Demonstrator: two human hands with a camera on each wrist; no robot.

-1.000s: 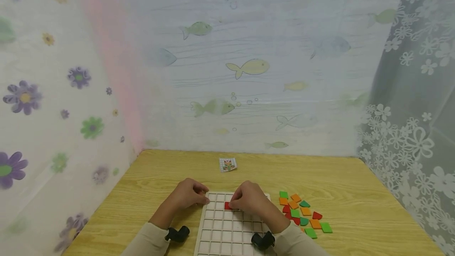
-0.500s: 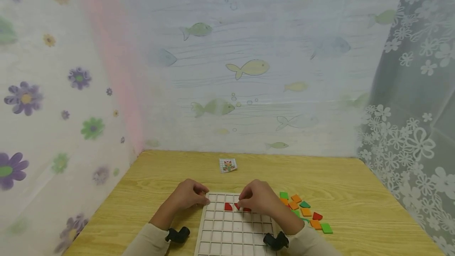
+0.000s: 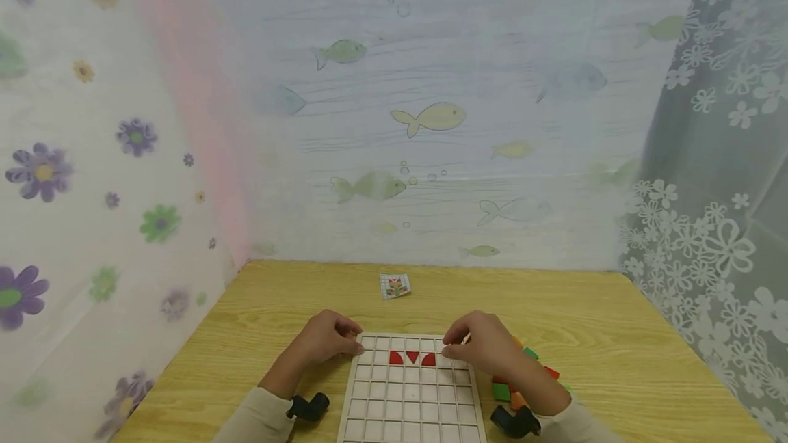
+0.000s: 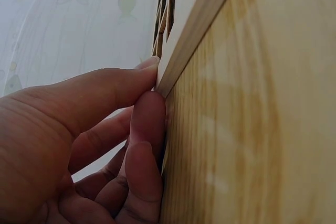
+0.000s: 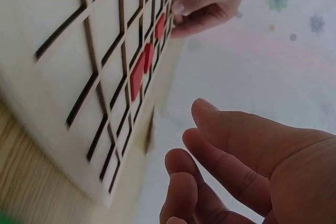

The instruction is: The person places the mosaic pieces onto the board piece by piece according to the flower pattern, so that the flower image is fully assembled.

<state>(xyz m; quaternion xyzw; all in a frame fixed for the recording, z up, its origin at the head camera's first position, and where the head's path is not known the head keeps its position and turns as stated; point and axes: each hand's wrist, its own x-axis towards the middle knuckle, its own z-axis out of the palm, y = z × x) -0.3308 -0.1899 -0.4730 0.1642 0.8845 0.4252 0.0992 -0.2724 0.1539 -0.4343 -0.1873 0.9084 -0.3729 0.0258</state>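
A pale wooden grid board (image 3: 395, 410) lies on the table in front of me. In its second row from the far edge sit a red quarter-round tile (image 3: 395, 359), a red triangle tile (image 3: 412, 357) and another red quarter-round tile (image 3: 428, 359), side by side. My left hand (image 3: 325, 336) pinches the board's far left corner, its thumb against the edge in the left wrist view. Above the board's far right part is my right hand (image 3: 485, 342); the right wrist view shows a gap between its thumb and loosely bent fingers, with nothing held.
Loose red, orange and green tiles, such as a green square tile (image 3: 501, 392), lie right of the board, partly hidden by my right forearm. A small pattern card (image 3: 395, 286) lies beyond the board. Printed curtains (image 3: 394, 156) hang behind the wooden table (image 3: 295, 299).
My right hand has let go of the red tiles and moved right, uncovering the triangle and the right-hand quarter-round. My left hand has stayed at the corner.
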